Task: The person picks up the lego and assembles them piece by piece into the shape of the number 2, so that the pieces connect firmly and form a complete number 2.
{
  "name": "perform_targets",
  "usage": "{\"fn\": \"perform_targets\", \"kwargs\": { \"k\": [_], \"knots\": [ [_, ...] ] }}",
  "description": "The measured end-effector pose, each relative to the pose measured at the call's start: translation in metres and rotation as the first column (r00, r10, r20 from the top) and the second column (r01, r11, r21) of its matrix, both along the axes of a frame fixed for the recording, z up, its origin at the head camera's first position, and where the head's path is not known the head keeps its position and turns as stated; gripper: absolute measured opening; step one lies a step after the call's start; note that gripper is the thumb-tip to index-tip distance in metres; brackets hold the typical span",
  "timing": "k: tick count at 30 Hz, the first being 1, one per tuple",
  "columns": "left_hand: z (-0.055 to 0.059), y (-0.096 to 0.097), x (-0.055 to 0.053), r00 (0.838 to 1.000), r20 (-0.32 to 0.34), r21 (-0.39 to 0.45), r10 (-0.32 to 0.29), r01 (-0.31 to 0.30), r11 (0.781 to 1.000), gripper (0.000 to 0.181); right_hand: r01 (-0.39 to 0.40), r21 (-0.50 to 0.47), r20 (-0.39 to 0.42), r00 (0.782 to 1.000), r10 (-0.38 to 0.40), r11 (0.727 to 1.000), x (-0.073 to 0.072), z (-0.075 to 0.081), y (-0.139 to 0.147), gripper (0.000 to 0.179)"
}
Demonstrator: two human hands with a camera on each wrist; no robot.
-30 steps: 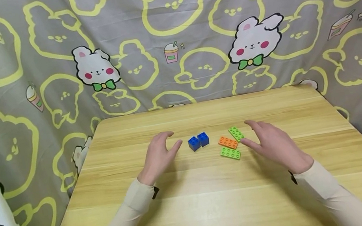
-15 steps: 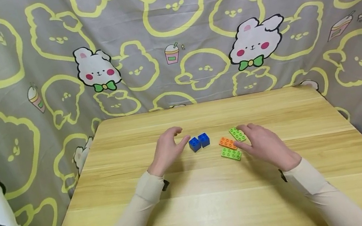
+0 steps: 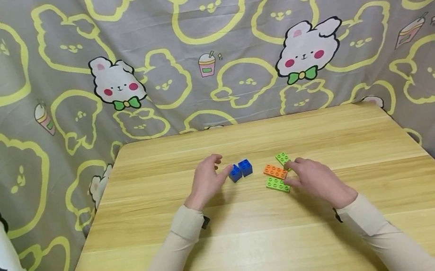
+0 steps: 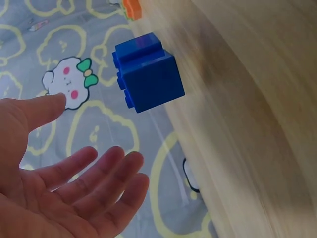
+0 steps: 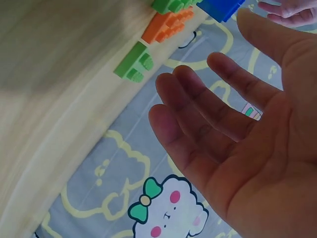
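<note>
Two blue toy building bricks, the left one (image 3: 235,174) and the right one (image 3: 245,167), sit side by side near the table's middle. Just left of them hovers my left hand (image 3: 208,181), thumb apart from loosely bent fingers and the palm holding nothing. In the left wrist view the blue brick (image 4: 153,84) is beyond the fingertips. An orange brick (image 3: 274,172) lies between a rear green brick (image 3: 282,157) and a front green brick (image 3: 276,184). My right hand (image 3: 317,179) reaches over their right ends, partly covering the rear green one; its fingers (image 5: 190,134) are relaxed with nothing between them.
The bricks rest on a light wooden table (image 3: 238,256). Behind it and along both sides hangs a grey curtain (image 3: 202,95) with yellow outlines and cartoon rabbits.
My left hand has moved right, up to the blue bricks. The right hand has moved left, in over the green and orange bricks. The bricks stay where they were.
</note>
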State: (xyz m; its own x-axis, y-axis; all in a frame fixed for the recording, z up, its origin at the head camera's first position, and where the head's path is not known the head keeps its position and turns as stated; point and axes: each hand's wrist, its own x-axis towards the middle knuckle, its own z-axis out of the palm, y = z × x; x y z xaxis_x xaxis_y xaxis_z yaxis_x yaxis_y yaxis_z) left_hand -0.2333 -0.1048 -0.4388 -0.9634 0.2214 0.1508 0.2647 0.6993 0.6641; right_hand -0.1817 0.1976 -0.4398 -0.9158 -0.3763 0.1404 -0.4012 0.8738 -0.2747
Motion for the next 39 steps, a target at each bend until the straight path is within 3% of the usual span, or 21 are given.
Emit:
{"fn": "perform_targets", "kwargs": {
  "k": [11,23,39],
  "knots": [
    [-0.006,0.001,-0.001,0.994,0.110,0.038,-0.023,0.019,0.999,0.055,-0.024,0.013,0.046,0.999,0.023,1.000,-0.001,-0.010,-0.001,0.046],
    [-0.011,0.005,-0.003,0.991,0.131,-0.002,-0.014,0.014,1.000,0.048,-0.042,0.018,0.137,0.990,0.039,0.999,-0.005,-0.019,-0.001,0.043],
    [-0.018,0.008,-0.005,0.992,0.123,0.006,-0.035,0.035,0.999,0.035,-0.041,0.047,0.084,0.996,0.037,0.998,-0.005,-0.024,0.001,0.024]
  ]
}}
